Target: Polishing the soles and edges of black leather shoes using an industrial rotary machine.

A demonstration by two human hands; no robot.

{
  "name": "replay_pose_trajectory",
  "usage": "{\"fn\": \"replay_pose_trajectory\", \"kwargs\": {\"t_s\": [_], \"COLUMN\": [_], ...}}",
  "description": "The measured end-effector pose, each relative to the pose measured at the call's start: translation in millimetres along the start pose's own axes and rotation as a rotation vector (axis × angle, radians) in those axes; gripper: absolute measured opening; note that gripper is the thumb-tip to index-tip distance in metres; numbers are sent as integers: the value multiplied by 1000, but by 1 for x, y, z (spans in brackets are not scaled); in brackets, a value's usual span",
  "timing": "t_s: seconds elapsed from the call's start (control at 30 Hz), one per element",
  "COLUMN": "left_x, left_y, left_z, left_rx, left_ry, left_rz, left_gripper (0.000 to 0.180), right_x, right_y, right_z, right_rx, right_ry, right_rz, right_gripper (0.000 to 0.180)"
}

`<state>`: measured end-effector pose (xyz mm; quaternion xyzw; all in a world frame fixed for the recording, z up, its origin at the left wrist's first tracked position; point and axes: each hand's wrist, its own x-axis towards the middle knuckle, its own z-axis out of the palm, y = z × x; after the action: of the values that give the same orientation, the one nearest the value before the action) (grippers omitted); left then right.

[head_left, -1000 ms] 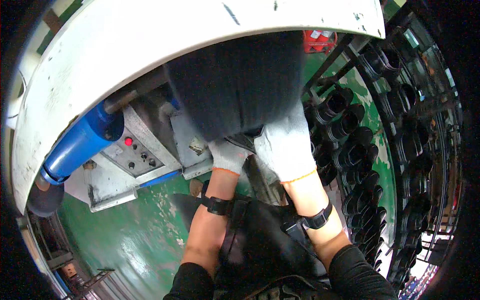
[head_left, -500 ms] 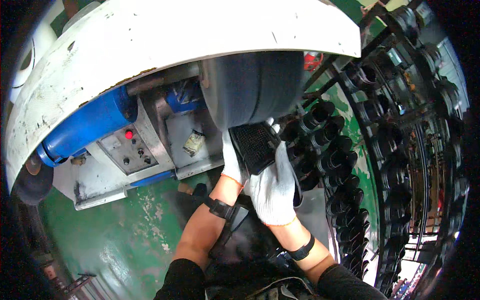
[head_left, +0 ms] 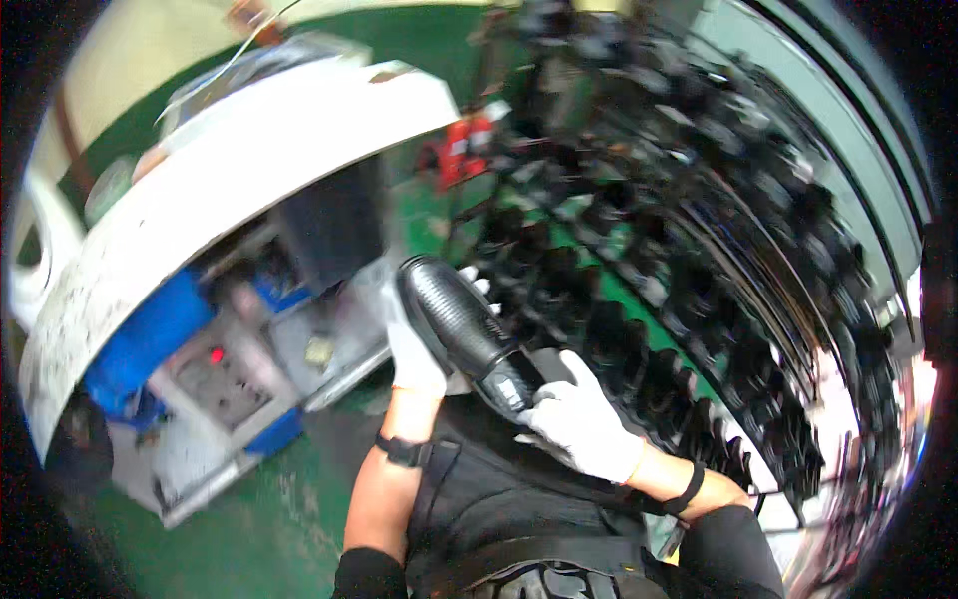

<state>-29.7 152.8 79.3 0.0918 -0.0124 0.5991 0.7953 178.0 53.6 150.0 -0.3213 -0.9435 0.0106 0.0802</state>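
A black shoe [head_left: 461,314] with a ribbed, glossy upper lies tilted across my hands, its toe pointing up and to the left. My left hand [head_left: 414,351], in a white glove, grips it along the left side near the toe. White fingertips show past the shoe's right edge, apparently from the same hand reaching underneath. My right hand [head_left: 589,427], gloved too, closes on the heel end beside the shoe's opening, thumb raised. A pale patch lies inside at the heel. The sole faces away from me and is hidden.
A machine with a white curved hood [head_left: 249,140] stands at left, with a dark roller [head_left: 334,225], a blue cylinder [head_left: 150,344] and a control panel [head_left: 225,379]. Racks of black shoes [head_left: 639,349] fill the right side. A red object [head_left: 461,150] stands behind on the green floor.
The shoe has come away from the roller and turned over, from sole showing to upper showing. My right hand has shifted to its heel end. The view has swung right.
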Motion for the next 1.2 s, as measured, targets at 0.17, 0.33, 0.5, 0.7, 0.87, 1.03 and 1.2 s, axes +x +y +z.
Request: {"fn": "replay_pose_trajectory", "kwargs": {"t_s": [0.17, 0.33, 0.5, 0.7, 0.87, 1.03, 1.2], "left_x": [10, 15, 2, -9, -13, -14, -12], "left_y": [-73, -145, -191, -211, -204, -199, -197], "left_z": [76, 109, 97, 88, 72, 59, 42], "left_rx": [135, 220, 390, 361, 389, 404, 418], "left_ry": [-50, -417, -281, -202, -189, -93, -29], "left_rz": [42, -249, -397, -477, -464, -455, -475], "left_gripper": [81, 68, 59, 48, 50, 47, 46], "right_x": [-90, -191, -269, -321, -331, -333, -332], "right_y": [19, -9, 0, 95, 149, 146, 134], "right_z": [-41, -134, -195, -282, -312, -315, -318], "right_rx": [51, -358, -693, -716, -347, -362, -180], "right_ry": [554, 839, 1147, 748, 630, 611, 800], "right_rz": [45, 372, 657, 921, 960, 967, 922], "right_gripper": [23, 32, 29, 26, 35, 41, 46]}}
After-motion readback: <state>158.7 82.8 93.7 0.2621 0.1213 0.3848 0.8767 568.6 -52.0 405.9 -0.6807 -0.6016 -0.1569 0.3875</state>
